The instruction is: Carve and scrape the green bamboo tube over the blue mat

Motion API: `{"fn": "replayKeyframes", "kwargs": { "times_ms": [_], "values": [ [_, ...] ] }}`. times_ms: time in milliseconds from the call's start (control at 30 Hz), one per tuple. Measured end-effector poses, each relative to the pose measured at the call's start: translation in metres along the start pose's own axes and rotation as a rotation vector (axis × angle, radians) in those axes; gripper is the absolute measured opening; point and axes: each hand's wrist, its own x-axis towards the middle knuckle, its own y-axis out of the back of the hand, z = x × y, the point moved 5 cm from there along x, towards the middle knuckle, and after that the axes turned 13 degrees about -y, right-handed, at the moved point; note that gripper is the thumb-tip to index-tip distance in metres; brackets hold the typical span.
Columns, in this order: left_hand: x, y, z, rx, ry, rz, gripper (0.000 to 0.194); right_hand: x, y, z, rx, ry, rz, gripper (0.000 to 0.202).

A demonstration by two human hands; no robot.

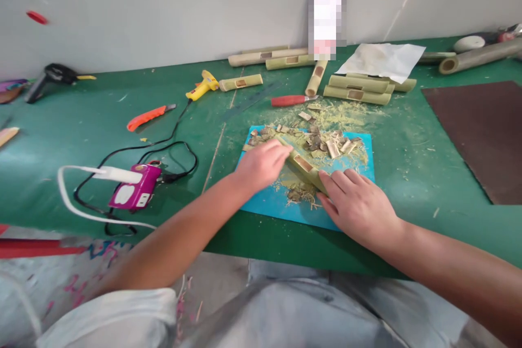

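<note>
A green bamboo tube with a rectangular opening cut in its side lies slantwise over a blue mat. My left hand is closed at the tube's far left end, its fingers pressed together there. At the near right end, my right hand grips the tube with thumb and fingers. Bamboo chips and fine shavings lie around the tube on the mat. Beyond the mat rests a red-handled knife. The undersides of both hands' grips are hidden.
More cut bamboo tubes lie at the back, some beneath a white sheet. Leftward are a yellow glue gun, an orange box cutter and a purple power strip with trailing cords. A dark brown sheet lies right.
</note>
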Motion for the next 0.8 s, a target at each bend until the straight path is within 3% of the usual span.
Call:
{"fn": "replayKeyframes", "kwargs": {
  "times_ms": [567, 667, 800],
  "values": [
    [-0.0014, 0.0005, -0.0002, 0.003, 0.031, 0.03, 0.025, 0.0006, -0.0008, -0.0004, -0.025, -0.001, 0.008, 0.03],
    [-0.0014, -0.0024, 0.0019, -0.039, -0.02, -0.003, 0.026, 0.0004, -0.0011, -0.0007, -0.026, 0.01, 0.0, 0.03],
    [-0.0011, 0.0015, -0.0012, -0.013, -0.008, 0.053, 0.025, 0.0007, 0.0008, -0.0006, -0.026, 0.006, 0.013, 0.029]
  ]
}}
